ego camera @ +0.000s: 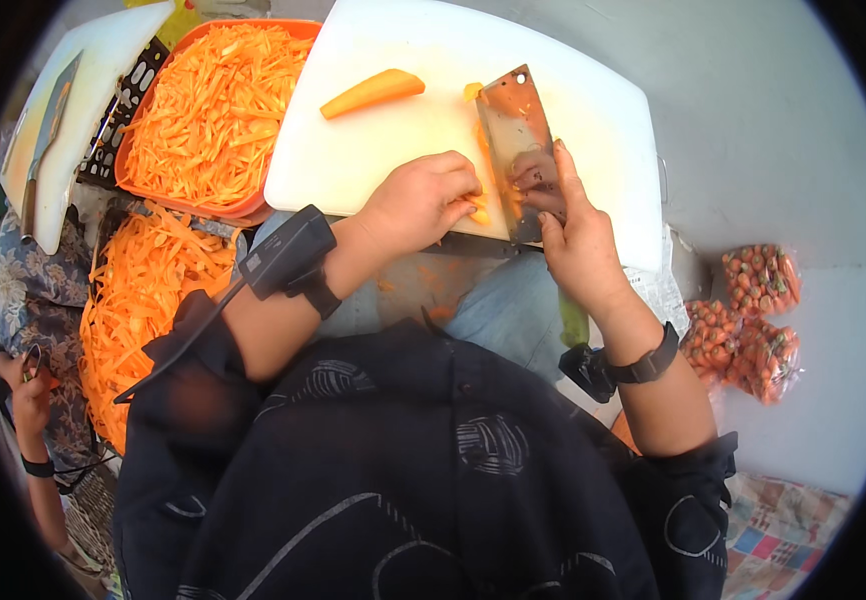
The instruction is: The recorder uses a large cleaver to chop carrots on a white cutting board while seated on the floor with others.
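A white cutting board (380, 150) lies before me. My right hand (581, 244) grips a broad metal cleaver (526, 124) at its near end, with the index finger stretched along the blade. The handle is mostly hidden under that hand. Against the blade's left side lie thin carrot strips, partly covered by it. Bent over carrot pieces (481, 214) near the board's front edge, my left hand (429, 187) holds them with its fingertips close to the blade. A thick length of carrot (374, 92) rests apart, farther up the board. A small carrot bit (472, 91) touches the cleaver's far corner.
Left of the board stands an orange tub (126, 169) heaped with carrot strips. Below it is another carrot heap (144, 300). Farther left, a knife (50, 135) lies on a second board (95, 52), near a co-worker's hand (31, 394). Bagged carrots (759, 281) sit at right.
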The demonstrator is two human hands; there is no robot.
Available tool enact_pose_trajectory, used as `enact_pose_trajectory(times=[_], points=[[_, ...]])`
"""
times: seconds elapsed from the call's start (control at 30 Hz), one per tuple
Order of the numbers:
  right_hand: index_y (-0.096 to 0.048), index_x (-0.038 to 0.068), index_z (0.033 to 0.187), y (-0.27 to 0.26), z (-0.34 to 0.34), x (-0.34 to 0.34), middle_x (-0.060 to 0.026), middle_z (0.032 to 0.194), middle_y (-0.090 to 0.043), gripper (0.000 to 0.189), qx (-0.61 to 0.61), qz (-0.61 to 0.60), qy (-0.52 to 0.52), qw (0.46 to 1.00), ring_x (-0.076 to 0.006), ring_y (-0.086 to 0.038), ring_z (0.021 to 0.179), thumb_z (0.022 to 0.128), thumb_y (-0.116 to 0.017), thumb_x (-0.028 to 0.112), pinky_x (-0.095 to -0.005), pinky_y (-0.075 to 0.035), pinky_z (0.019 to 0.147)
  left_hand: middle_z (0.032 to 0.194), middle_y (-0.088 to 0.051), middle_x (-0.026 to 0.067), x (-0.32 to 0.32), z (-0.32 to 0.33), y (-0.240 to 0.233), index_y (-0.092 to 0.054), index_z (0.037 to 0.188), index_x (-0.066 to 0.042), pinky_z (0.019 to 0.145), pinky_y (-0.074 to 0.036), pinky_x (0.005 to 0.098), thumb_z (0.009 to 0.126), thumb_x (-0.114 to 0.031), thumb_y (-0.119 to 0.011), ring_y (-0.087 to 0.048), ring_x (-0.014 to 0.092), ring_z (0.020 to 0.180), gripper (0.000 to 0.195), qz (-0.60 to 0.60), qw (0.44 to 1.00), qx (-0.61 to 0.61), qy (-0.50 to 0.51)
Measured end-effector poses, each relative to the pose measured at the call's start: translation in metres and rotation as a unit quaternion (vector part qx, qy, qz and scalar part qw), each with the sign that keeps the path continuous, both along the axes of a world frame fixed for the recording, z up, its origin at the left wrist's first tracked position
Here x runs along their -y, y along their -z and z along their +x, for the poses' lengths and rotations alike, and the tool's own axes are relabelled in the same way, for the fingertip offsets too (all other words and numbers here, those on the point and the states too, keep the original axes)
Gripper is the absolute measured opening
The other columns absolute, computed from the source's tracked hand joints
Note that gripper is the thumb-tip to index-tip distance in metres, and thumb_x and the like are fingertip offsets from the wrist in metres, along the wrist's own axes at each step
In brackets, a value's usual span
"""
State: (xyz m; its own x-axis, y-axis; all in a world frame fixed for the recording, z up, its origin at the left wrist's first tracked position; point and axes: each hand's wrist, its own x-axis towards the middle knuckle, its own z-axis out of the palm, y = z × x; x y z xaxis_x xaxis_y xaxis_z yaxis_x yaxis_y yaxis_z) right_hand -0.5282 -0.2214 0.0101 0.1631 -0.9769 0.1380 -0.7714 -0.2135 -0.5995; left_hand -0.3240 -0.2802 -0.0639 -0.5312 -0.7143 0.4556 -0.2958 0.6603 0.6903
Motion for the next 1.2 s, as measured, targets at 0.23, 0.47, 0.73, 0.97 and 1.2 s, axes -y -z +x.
enact_pose_trajectory(times=[0.23,0.47,0.73,0.97,1.2], points=[[-0.027,0.01,0.149,-0.037,0.006,-0.012,-0.0275,0.088,-0.065,0.072,-0.097,0.069,0.002,0.993,-0.0389,-0.067,0.083,0.083,-0.052,-0.004,-0.0416,-0.052,0.077,0.096,-0.062,0.0086,0.0,0.006,-0.003,-0.064,0.089,-0.003,0.074,-0.053,0.033,0.071,-0.004,-0.075,-0.063,0.026,0.084,0.021,-0.013,0.999,-0.032,0.027],[-0.026,0.012,0.149,-0.042,0.005,-0.015,-0.0267,0.071,-0.061,0.074,-0.144,0.092,-0.046,0.984,-0.0435,-0.063,0.069,0.082,-0.054,-0.002,-0.0488,-0.05,0.068,0.092,-0.063,0.0084,0.001,0.004,0.001,-0.064,0.087,-0.003,0.073,-0.053,0.0333,0.07,-0.002,-0.073,-0.063,0.026,0.083,0.019,-0.031,0.999,-0.006,0.025],[-0.023,0.011,0.149,-0.048,0.008,-0.011,-0.0261,0.066,-0.061,0.075,-0.15,0.114,-0.075,0.979,-0.0438,-0.062,0.065,0.082,-0.054,0.0,-0.0511,-0.05,0.065,0.089,-0.063,0.0082,-0.001,0.003,0.001,-0.065,0.084,-0.003,0.071,-0.053,0.0332,0.07,-0.003,-0.074,-0.063,0.026,0.081,0.017,-0.046,0.999,-0.009,0.01],[-0.023,0.01,0.15,-0.042,0.016,-0.009,-0.0233,0.065,-0.06,0.078,-0.173,0.13,-0.075,0.973,-0.0412,-0.062,0.063,0.08,-0.055,-0.005,-0.0473,-0.05,0.063,0.088,-0.063,0.0081,-0.003,0.002,0.0,-0.066,0.083,-0.003,0.072,-0.053,0.0346,0.068,-0.003,-0.075,-0.063,0.026,0.082,0.018,-0.052,0.999,-0.003,0.003],[-0.021,0.004,0.149,-0.024,0.022,-0.005,-0.0244,0.063,-0.06,0.077,-0.194,0.074,-0.089,0.974,-0.0403,-0.062,0.059,0.078,-0.051,-0.003,-0.0481,-0.05,0.06,0.088,-0.062,0.008,-0.001,0.001,0.002,-0.066,0.083,-0.004,0.071,-0.052,0.0349,0.069,-0.004,-0.075,-0.063,0.026,0.081,0.017,-0.063,0.998,-0.001,-0.001]])
